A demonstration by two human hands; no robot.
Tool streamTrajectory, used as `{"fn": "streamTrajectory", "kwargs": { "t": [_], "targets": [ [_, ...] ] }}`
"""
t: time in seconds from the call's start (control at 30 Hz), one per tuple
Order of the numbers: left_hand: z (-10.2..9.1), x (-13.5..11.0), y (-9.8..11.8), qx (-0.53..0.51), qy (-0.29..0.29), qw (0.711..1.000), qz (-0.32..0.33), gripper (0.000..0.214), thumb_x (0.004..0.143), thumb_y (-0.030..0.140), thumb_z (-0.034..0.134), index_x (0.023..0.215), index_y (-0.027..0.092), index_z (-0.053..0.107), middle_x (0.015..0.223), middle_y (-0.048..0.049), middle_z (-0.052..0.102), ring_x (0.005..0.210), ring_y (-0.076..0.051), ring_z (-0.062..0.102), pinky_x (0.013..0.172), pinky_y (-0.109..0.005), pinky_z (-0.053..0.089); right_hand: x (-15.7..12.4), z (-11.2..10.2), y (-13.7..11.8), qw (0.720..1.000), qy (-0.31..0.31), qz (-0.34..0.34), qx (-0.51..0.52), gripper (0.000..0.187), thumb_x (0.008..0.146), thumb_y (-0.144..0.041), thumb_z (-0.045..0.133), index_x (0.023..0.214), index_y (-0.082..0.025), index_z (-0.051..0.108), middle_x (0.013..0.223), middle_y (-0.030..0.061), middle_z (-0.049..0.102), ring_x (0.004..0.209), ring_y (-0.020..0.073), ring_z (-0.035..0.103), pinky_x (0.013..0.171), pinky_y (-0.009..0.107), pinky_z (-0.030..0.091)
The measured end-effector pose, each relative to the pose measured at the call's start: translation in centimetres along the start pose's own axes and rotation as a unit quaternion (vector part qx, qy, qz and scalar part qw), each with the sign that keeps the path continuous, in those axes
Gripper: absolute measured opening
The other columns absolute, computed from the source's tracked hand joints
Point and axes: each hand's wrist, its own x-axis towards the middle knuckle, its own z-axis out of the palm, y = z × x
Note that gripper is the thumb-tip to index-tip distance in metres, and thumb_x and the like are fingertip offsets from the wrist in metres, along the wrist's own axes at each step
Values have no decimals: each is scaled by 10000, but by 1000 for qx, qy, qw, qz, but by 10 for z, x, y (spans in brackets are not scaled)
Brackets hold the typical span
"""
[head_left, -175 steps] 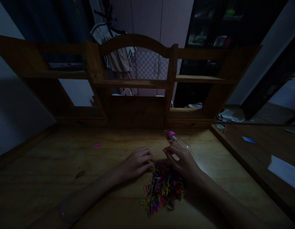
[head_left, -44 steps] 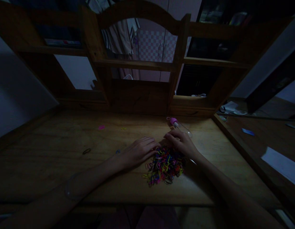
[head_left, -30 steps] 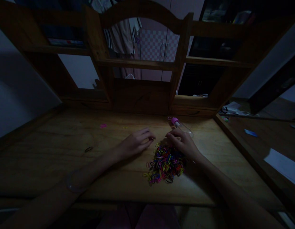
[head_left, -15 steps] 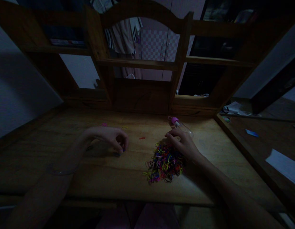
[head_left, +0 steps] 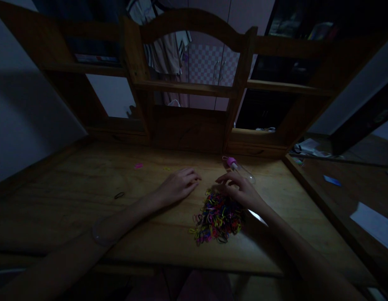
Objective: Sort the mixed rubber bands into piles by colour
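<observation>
A heap of small multicoloured elastic bands [head_left: 220,219] lies on the wooden desk [head_left: 144,246]. My left hand [head_left: 181,186] is just left of the heap, fingers stretched loosely to the right with nothing visible in them. Over the heap's upper right edge is my right hand [head_left: 241,190], its fingers bent and apart; no held band shows. Behind it lies a clear bottle with a pink cap [head_left: 231,161]. Apart from the heap are pink bands [head_left: 138,166], a faint yellow band [head_left: 167,169] and a dark band [head_left: 119,195].
A wooden shelf unit [head_left: 184,87] rises along the desk's back edge. To the right, a lower brown surface holds a blue card [head_left: 332,180] and white paper [head_left: 374,225]. A wall [head_left: 21,104] borders the left side. The room is dim.
My left hand has moved right towards the heap, and its fingers have gone from a pinch over something blue to stretched out. It now covers where the red band lay. My right hand has barely moved.
</observation>
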Motion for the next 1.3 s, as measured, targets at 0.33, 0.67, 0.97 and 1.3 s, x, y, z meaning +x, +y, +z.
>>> {"fn": "streamTrajectory", "kwargs": {
  "t": [0.33,0.67,0.97,1.3],
  "targets": [
    [0,-3,-2,-17,-10,999,48,222,950,196,453,1085,179,629,1001,-78,586,946,-192,567,825,-331,473,-5,-38,-10,974,-217,2,64,367,845,-246,631,1210,-278,624,1173,36,642,1009,203,601,893,361,491],
    [2,-4,3,-14,-31,996,80,226,952,212,459,1089,184,636,1001,-83,599,947,-193,568,824,-330,471,-3,-12,-7,985,-171,-19,32,216,868,-322,632,1047,-225,704,953,51,696,834,183,628,750,327,512],
    [3,-4,-2,6,-48,996,73,224,956,220,451,1090,185,628,1028,-82,589,971,-199,554,851,-327,449,-6,-4,1,987,-152,-18,37,96,856,-242,618,902,-188,684,818,25,672,711,144,603,647,264,472],
    [1,-4,4,-19,-56,995,81,226,963,295,468,1069,193,639,1008,-71,597,940,-189,558,838,-315,439,-2,-13,-8,990,-129,-19,51,94,869,-270,599,856,-196,655,897,41,675,817,168,614,740,305,487]
  ]
}}
